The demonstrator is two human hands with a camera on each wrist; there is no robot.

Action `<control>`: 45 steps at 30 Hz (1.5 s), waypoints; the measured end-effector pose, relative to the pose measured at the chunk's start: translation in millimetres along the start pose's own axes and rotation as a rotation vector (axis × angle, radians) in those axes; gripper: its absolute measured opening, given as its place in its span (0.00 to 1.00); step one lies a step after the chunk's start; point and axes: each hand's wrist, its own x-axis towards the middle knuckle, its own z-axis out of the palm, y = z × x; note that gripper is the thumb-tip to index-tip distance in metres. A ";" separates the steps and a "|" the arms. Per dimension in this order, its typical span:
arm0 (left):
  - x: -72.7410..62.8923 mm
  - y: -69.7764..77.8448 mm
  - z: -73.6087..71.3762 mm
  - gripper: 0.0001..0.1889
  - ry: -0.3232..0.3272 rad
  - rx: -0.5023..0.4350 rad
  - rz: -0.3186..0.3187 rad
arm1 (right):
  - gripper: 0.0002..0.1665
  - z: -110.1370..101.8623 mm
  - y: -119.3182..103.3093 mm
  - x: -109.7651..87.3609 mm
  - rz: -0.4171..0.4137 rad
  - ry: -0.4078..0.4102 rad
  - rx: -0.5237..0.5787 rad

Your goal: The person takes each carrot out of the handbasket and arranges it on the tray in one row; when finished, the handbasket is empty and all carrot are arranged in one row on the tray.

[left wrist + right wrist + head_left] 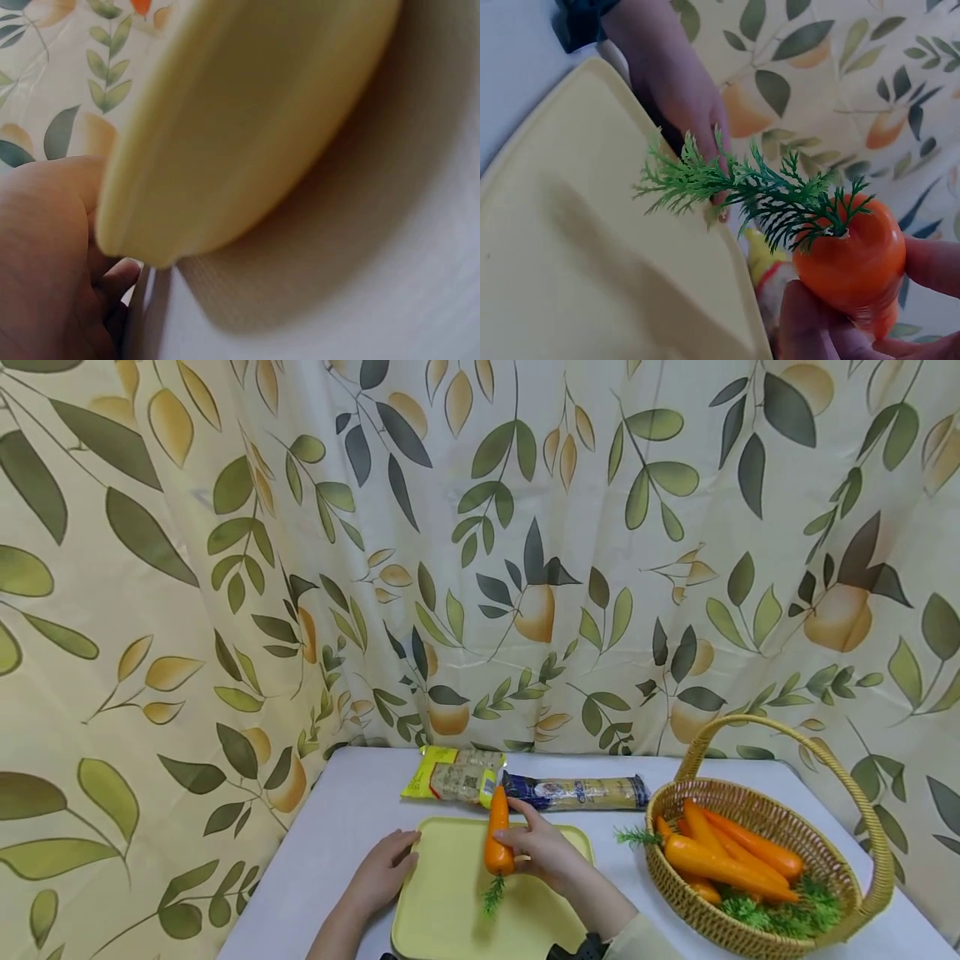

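An orange toy carrot (498, 837) with a green leafy top is pinched in my right hand (549, 850), above the tray. Its tip points away from me and its leaves (772, 191) hang toward me. My left hand (382, 874) holds the left rim of the pale yellow tray (442, 917). From the left wrist, the tray's side wall (232, 142) fills the view, with some fingers (120, 276) curled near its lower corner and partly hidden. Nothing lies on the visible part of the tray.
A wicker basket (750, 920) with a tall handle stands at right, holding several carrots (723, 860). Behind the tray lie a yellow food packet (453, 775) and a long blue-ended pasta packet (577, 793). A leaf-patterned curtain (480, 568) hangs behind the white table (300, 877).
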 end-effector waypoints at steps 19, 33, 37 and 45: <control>-2.3 -1.6 -1.7 0.24 -0.006 0.014 0.031 | 0.49 50.6 30.3 36.8 0.076 -0.053 -0.087; 1.3 -3.5 0.8 0.25 0.009 0.015 -0.004 | 0.48 76.4 32.9 48.8 0.083 0.000 -0.213; 0.6 -2.2 0.1 0.26 0.001 0.014 -0.012 | 0.48 80.0 33.4 50.4 0.083 0.036 -0.321; -0.3 -2.9 0.9 0.26 0.014 0.013 -0.005 | 0.46 84.9 32.8 54.0 0.028 0.088 -0.557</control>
